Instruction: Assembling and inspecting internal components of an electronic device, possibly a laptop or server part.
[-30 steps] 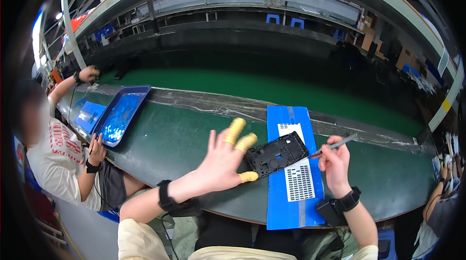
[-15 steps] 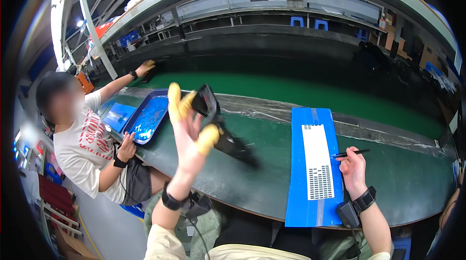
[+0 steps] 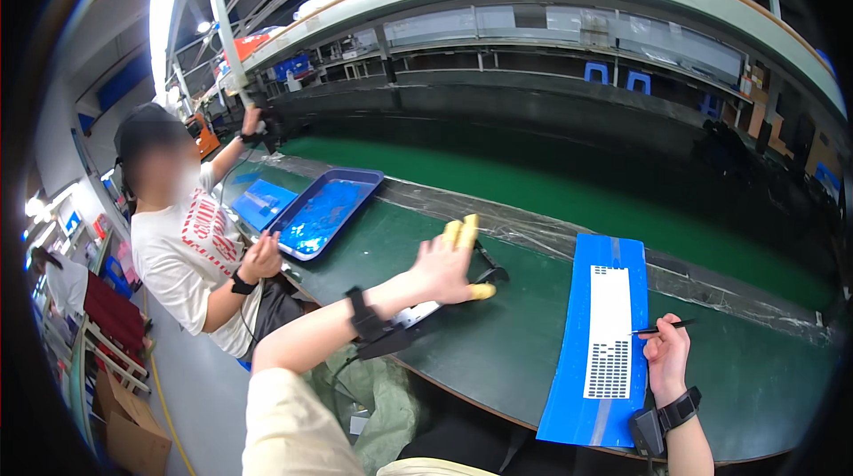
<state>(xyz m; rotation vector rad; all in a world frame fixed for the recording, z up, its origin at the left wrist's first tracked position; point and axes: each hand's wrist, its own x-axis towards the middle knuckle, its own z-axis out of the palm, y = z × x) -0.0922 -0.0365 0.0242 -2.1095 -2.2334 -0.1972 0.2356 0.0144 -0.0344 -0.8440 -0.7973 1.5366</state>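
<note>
I have the left hand (image 3: 444,273) with thumb and fingers spread around a dark part (image 3: 494,273) between the table's (image 3: 524,334) near and far edges; I can't tell whether it grips. My right hand (image 3: 668,353) pinches a slim black tool (image 3: 677,325) beside the white sheet (image 3: 611,312). I judge the sheet partly used: its middle is bare, while dark patches (image 3: 609,374) remain, mostly toward the near edge.

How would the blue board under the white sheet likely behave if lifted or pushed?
The blue board looks thin, so it is probably light and may flex when lifted. Lying flat, it seems unlikely to tip or roll. The table looks smooth, so the board might slide if pushed.
</note>
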